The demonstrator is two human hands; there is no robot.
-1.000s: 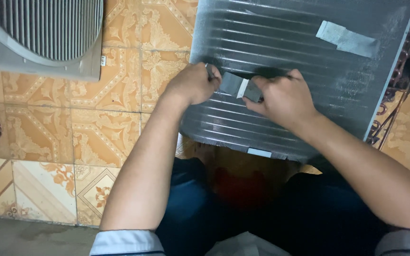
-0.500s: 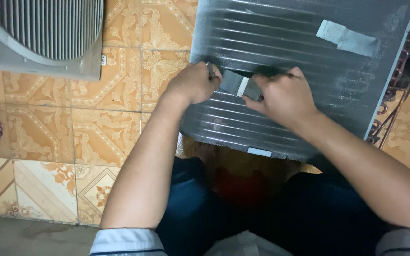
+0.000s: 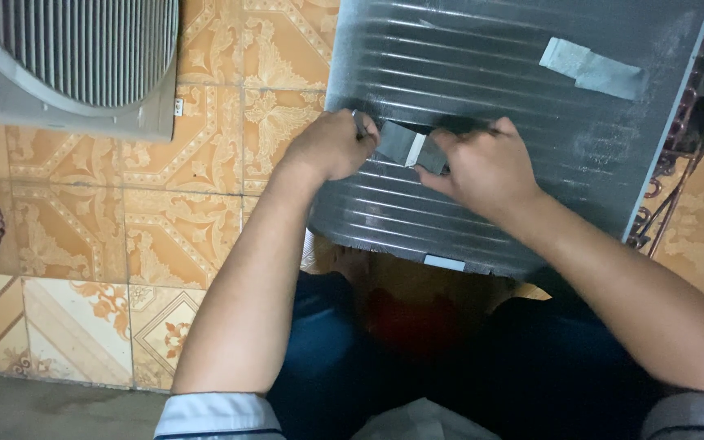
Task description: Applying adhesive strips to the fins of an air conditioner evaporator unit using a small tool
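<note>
Pinching a grey tape strip [image 3: 399, 145] against the finned condenser coil [image 3: 523, 90], the left hand [image 3: 332, 147] and right hand [image 3: 482, 167] sit close together, each clamped on one end. Its long axis runs left-right along the fins; careless pressing could likely bend fins or wrinkle the tape.

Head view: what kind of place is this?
Probably a home or small repair spot, worked on the floor: patterned orange floor tiles, a grey finned coil panel patched with tape, and a detached fan grille.
</note>
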